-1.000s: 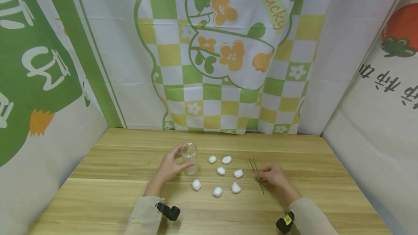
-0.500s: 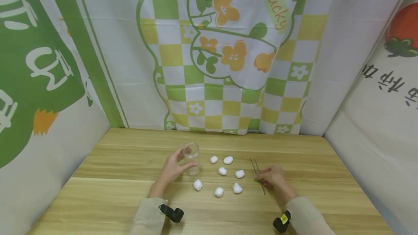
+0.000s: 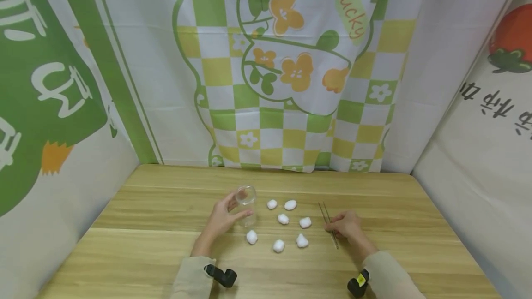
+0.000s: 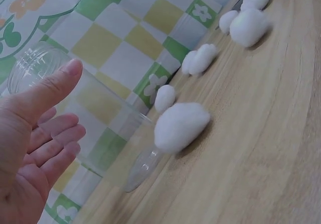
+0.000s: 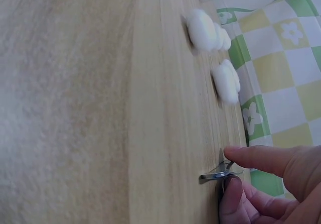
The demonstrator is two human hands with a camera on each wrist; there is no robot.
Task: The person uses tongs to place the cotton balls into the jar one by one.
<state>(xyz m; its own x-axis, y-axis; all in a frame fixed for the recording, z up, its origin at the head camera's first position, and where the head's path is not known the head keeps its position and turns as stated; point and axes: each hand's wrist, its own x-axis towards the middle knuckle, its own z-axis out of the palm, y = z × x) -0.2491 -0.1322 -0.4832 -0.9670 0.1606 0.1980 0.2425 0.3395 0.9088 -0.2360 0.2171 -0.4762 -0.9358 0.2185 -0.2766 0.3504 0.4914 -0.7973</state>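
Observation:
My left hand grips a clear jar, with the thumb across its near side and the fingers round its far left side. In the left wrist view the jar shows a threaded, uncovered mouth and see-through walls. On the right, my right hand pinches a pair of thin metal tweezers between thumb and fingers, low over the tabletop. The tweezers' bent metal end shows near the fingertips in the right wrist view. Several white cotton balls lie scattered between the two hands.
One cotton ball lies just in front of the jar, and another is left of the tweezers. The wooden table meets a patterned curtain at its back edge. Cloth hangs on both sides.
The jar has shifted slightly right and nearer with my left hand. My right thumb and fingers have settled on the tweezers, which stay almost where they were. The cotton balls have kept their places.

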